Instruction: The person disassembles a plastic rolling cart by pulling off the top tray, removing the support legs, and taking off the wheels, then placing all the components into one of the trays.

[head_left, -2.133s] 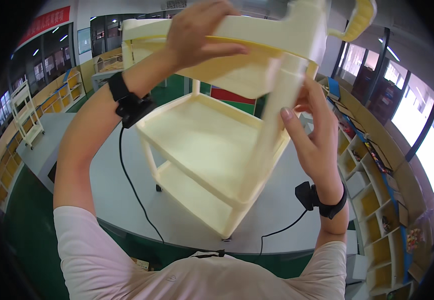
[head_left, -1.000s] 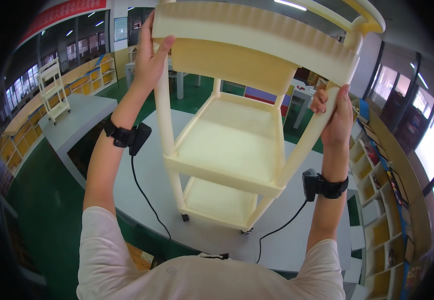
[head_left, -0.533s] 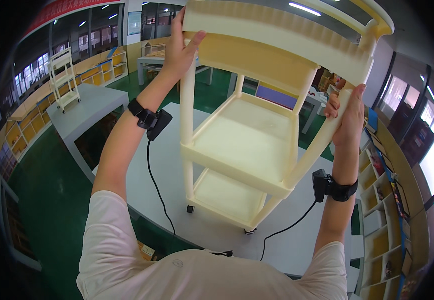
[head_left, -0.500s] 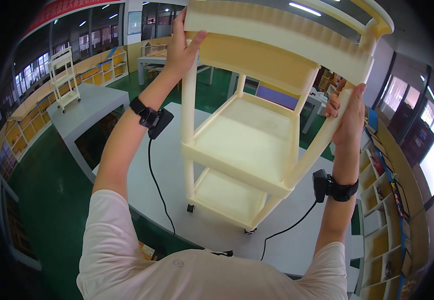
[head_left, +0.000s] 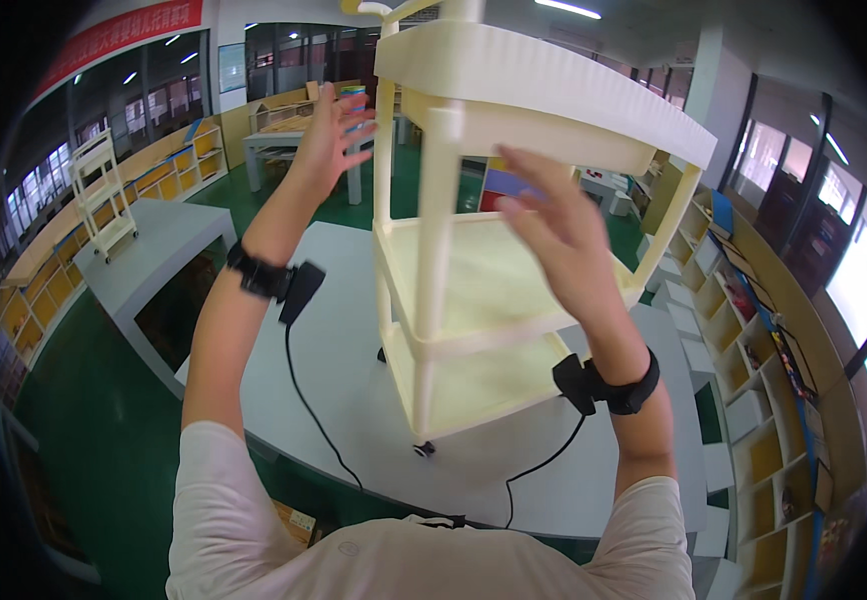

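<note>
A cream plastic rolling cart [head_left: 544, 90] with three tiers and small dark casters stands turned at an angle on a grey-white table [head_left: 329, 300]. My left hand [head_left: 332, 140] is raised beside its far-left post, fingers spread, apart from it and holding nothing. In front of the cart's middle tier, my right hand [head_left: 559, 225] hangs in the air, slightly blurred, with its thumb and fingers apart and nothing in them. It hides part of the middle shelf. Each wrist wears a black strap with a small device and a cable.
A smaller cream cart [head_left: 104, 195] stands on another grey table [head_left: 159, 245] at the left. Low wooden shelving [head_left: 754, 400] runs along the right side, with white stools [head_left: 704, 365] beside it. Behind the cart are more tables and a green floor [head_left: 69, 400].
Both hands have let go of the cart. It has turned so that a corner post now faces me. My right hand has moved left and my left hand slightly left and down.
</note>
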Motion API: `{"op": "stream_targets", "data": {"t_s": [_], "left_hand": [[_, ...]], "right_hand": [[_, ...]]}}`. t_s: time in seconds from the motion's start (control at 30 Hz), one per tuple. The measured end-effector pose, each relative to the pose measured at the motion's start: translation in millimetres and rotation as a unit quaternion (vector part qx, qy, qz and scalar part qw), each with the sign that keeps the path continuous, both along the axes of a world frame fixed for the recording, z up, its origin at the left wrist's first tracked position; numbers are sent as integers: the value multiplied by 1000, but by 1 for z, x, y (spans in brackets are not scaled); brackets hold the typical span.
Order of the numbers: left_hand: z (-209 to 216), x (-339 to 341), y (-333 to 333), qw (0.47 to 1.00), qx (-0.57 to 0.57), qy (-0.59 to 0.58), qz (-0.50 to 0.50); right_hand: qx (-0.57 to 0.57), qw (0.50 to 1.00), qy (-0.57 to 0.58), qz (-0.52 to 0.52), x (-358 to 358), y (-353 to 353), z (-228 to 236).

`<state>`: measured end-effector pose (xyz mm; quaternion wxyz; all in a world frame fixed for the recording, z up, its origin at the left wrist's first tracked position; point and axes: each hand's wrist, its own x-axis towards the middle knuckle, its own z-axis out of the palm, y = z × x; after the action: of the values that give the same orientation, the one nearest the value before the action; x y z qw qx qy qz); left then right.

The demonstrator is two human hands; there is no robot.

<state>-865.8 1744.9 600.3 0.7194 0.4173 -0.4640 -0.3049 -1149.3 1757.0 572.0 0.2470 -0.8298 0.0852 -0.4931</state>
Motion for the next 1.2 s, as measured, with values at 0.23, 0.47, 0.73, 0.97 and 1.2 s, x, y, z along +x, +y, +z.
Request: {"op": "stream_targets", "data": {"t_s": [0.23, 0.47, 0.73, 0.97, 1.2], "left_hand": [[-11, -43, -8, 989, -75, -61, -112], [-19, -16, -41, 975, -130, 41, -173], [-9, -34, -31, 986, -63, 52, -145], [-6, -34, -24, 984, -54, 59, -156], [-8, -36, -23, 986, -61, 64, -144]], "right_hand": [[-281, 804, -336, -402, -155, -84, 35], [145, 934, -133, -300, -239, -131, 3], [181, 946, -268, 16, -248, -84, 15], [163, 960, -221, 49, -241, -65, 14], [168, 961, -220, 12, -237, -60, 14]]}}
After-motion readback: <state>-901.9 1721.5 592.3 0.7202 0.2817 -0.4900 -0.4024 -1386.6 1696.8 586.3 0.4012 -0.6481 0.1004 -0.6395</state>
